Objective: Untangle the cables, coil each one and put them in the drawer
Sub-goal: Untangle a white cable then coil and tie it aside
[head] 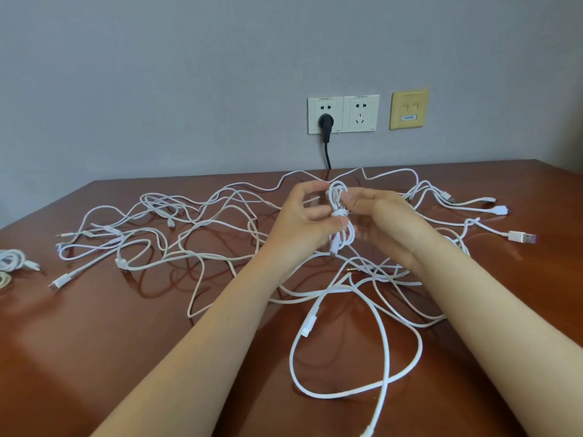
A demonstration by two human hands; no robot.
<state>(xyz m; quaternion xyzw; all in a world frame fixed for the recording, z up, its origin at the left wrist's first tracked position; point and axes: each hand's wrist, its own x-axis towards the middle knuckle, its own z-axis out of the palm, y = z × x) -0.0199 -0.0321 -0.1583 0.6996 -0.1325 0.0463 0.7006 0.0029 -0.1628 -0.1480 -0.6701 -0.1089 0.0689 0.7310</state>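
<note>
Pinching the coiled cable point(338, 197), both hands point(304, 223) point(383, 216) partly hide it.

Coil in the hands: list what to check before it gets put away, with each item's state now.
1. Coil gripped: ok. The left hand pinches its middle and the right hand holds its top.
2. Wrap round the coil's middle: ok, turns show there.
3. Coil's hanging plug free of the tangle: cannot tell, it hangs over loose cables.
4. Drawer in view: not ok, none shows.
5. Remaining cables sorted: not ok, many lie crossed on the table.
</note>
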